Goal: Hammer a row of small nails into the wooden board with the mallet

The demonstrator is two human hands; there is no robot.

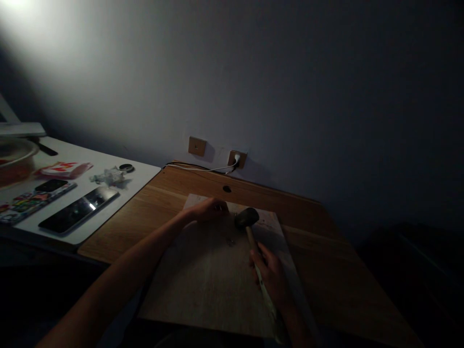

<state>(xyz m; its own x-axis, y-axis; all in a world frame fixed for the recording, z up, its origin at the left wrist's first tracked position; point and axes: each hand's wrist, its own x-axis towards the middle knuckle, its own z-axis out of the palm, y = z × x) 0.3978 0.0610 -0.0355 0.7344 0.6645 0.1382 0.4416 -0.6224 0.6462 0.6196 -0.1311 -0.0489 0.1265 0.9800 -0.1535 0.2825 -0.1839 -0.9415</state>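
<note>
My right hand (pixel 270 273) is wrapped round the wooden handle of a mallet (pixel 247 218) with a dark, rounded head. The head is over the far part of a pale wooden board (pixel 203 285); I cannot tell whether it touches the board. My left hand (pixel 210 209) rests at the board's far left part, left of the mallet head. Its fingers are curled, and what they hold, if anything, is too dark to make out. A few small, shiny bits (pixel 230 241) lie on the board between my hands.
Under the board is a brown wooden table (pixel 319 246) against the wall, with a cable hole (pixel 226 189). A plug with a white cable sits in a wall socket (pixel 238 159). The white table (pixel 139 179) at left bears a phone (pixel 78 211), crumpled wrapping (pixel 110 177) and a clear bowl (pixel 16 162).
</note>
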